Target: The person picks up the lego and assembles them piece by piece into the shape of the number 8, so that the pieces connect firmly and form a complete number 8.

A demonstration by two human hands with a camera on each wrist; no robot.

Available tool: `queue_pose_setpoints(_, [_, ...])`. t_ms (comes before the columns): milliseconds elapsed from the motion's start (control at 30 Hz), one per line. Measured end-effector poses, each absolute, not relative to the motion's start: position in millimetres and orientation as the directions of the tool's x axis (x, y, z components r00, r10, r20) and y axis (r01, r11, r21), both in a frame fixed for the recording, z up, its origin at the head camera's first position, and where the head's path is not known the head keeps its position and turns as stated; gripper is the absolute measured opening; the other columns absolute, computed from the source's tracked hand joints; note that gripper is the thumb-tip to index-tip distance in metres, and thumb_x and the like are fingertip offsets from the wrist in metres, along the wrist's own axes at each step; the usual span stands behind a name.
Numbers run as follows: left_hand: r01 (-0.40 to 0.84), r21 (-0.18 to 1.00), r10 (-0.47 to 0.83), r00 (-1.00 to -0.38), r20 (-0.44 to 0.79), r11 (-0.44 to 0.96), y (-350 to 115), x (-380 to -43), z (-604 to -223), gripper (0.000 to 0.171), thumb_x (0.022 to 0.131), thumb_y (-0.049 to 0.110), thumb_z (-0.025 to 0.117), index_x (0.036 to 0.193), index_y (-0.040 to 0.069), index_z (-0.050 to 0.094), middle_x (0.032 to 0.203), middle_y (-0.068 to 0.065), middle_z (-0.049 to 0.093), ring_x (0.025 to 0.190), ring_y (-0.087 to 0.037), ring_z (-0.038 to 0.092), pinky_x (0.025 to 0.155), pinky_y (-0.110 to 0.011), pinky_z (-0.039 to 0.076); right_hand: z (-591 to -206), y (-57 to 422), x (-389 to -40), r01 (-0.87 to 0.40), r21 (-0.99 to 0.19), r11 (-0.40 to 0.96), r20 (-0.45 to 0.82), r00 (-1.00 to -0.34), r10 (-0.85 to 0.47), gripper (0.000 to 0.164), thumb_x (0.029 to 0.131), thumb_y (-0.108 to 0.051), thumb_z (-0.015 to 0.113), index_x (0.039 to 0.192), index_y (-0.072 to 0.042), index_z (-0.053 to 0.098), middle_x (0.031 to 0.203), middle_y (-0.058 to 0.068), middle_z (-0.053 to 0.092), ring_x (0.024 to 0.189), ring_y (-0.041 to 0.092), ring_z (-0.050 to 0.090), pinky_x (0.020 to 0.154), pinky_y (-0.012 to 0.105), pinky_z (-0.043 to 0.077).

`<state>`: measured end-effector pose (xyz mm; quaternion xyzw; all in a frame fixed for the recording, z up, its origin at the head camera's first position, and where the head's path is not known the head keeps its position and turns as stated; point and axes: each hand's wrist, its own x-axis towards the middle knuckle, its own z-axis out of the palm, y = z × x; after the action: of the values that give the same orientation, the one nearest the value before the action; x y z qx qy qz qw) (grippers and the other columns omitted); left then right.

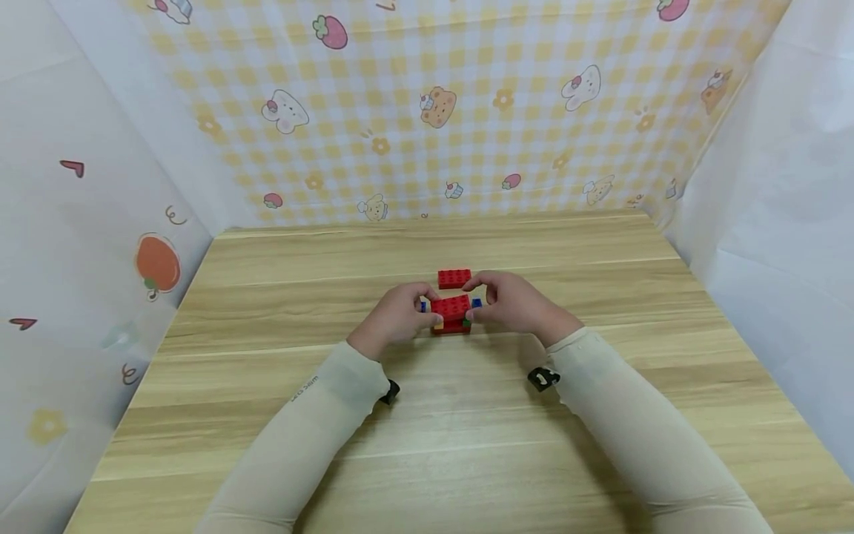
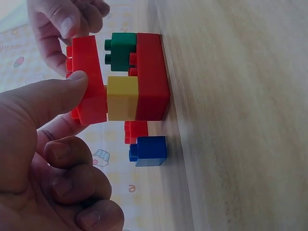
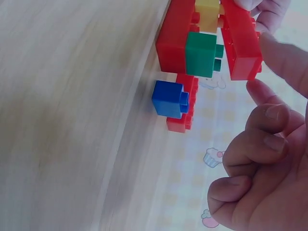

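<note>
My left hand [image 1: 400,313] pinches a red brick [image 2: 91,72] with studs on top, thumb on its near side. This brick rests tilted over a yellow brick [image 2: 122,98], its right end raised off a green brick [image 3: 200,54]. Both smaller bricks stand on a lower red brick [image 2: 153,79] lying on the table. My right hand [image 1: 512,302] is at the raised end, thumb and index finger spread around its corners with a small gap showing. Its other fingers are loosely bent.
Another red brick [image 1: 454,279] lies behind the stack on the wood-grain table [image 1: 454,445]. Small blue bricks stand to its left [image 2: 151,151] and right [image 3: 168,98]. A patterned cloth [image 1: 400,119] hangs along the table's back edge.
</note>
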<state>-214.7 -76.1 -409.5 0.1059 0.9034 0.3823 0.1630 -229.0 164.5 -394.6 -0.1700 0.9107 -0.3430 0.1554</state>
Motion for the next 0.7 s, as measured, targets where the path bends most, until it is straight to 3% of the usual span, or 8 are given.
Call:
queue_pose_setpoints(300, [0.075, 0.714, 0.319, -0.923, -0.214, 0.696, -74.2, -215.5, -410.2, 0.027, 0.098, 0.026, 0.078, 0.122, 0.017, 0.069, 0.074, -0.003, 0.052, 0.059, -0.017, 0.047, 0.056, -0.030, 0.039, -393.0, 161.3, -225.9, -0.220, -0.670, 0.709, -0.147, -0.897, -0.417, 0.027, 0.095, -0.020, 0.081, 0.120, -0.015, 0.072, 0.074, 0.003, 0.050, 0.069, 0.020, 0.048, 0.061, 0.031, 0.040])
queue_pose_setpoints(700, [0.068, 0.721, 0.320, -0.922, -0.219, 0.690, -72.6, -216.2, -411.1, 0.027, 0.097, 0.025, 0.078, 0.121, 0.017, 0.069, 0.075, -0.003, 0.053, 0.060, -0.017, 0.047, 0.056, -0.030, 0.039, -400.4, 162.2, -226.2, -0.187, -0.677, 0.712, -0.166, -0.904, -0.395, 0.025, 0.095, -0.021, 0.081, 0.119, -0.017, 0.072, 0.075, 0.004, 0.052, 0.068, 0.021, 0.050, 0.059, 0.031, 0.041])
